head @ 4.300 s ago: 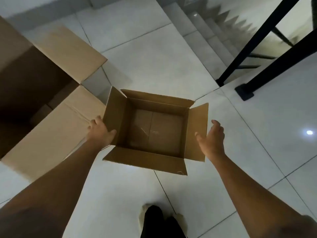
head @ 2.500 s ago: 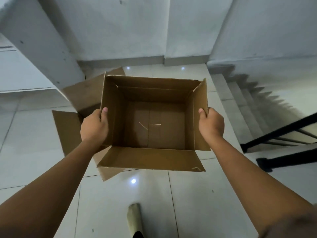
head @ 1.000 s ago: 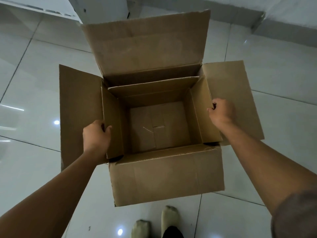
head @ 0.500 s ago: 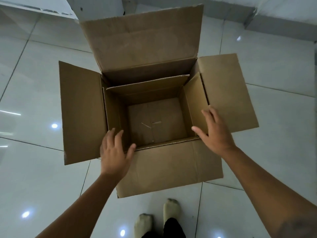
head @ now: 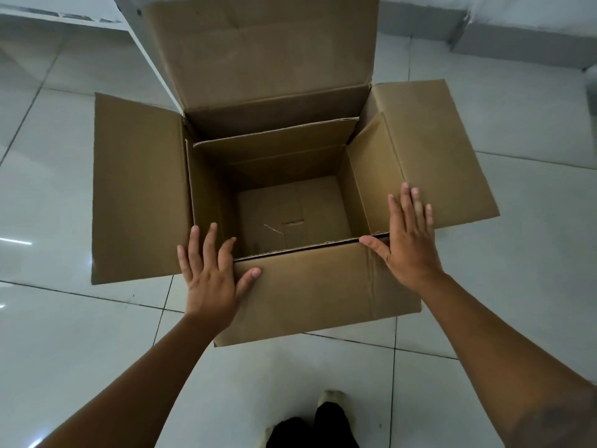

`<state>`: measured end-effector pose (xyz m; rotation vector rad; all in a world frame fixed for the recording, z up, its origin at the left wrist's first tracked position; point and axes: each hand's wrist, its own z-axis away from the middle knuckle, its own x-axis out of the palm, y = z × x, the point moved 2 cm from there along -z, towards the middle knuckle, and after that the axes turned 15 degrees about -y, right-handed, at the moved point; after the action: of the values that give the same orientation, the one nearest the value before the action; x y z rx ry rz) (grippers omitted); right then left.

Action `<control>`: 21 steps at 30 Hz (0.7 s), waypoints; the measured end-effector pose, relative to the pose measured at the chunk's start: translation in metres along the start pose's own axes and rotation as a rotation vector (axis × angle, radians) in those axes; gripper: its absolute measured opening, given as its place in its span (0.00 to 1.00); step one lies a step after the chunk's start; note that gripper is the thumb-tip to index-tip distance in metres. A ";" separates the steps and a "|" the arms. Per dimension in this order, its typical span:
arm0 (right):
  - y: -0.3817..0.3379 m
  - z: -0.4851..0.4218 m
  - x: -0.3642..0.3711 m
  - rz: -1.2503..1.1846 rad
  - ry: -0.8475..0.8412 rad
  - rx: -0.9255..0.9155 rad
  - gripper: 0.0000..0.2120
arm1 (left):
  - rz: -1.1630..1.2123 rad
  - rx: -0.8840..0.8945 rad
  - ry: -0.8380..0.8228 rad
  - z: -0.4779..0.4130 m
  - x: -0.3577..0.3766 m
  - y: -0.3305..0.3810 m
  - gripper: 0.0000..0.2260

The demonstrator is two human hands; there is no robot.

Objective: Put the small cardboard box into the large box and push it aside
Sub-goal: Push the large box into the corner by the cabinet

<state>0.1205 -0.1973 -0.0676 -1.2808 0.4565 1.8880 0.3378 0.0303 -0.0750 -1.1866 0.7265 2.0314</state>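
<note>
The small cardboard box (head: 290,221) sits open inside the large cardboard box (head: 323,295), its flaps standing up against the big box's walls. The large box rests on the tiled floor with its flaps spread outward and the far flap upright. My left hand (head: 211,276) is open, fingers spread, at the near left corner of the large box. At the near right corner is my right hand (head: 408,240), open too, with the fingers over the right flap and the thumb at the near edge. Neither hand holds anything.
Glossy white floor tiles (head: 64,350) surround the box. A white wall corner or column (head: 139,37) stands behind the box at the left, and a low grey ledge (head: 517,43) runs along the far right. My feet (head: 323,418) are just below the box.
My hands let go of the small box after lowering it into the large one. Both have since opened and come to the near corners of the large box.
</note>
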 end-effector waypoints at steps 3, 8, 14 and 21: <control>0.000 -0.018 -0.006 -0.036 0.062 0.015 0.53 | -0.006 0.040 0.073 -0.028 -0.009 -0.003 0.36; 0.000 -0.054 -0.016 -0.069 0.176 0.031 0.50 | -0.023 0.140 0.137 -0.083 -0.032 -0.007 0.39; 0.011 -0.104 -0.030 -0.033 0.322 -0.044 0.40 | -0.032 0.251 0.195 -0.151 -0.062 -0.008 0.40; 0.026 -0.165 -0.054 -0.090 0.424 -0.115 0.27 | -0.061 0.277 0.172 -0.237 -0.098 -0.012 0.31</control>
<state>0.2110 -0.3461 -0.0926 -1.7588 0.5017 1.5843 0.5068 -0.1625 -0.0920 -1.2121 1.0072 1.7266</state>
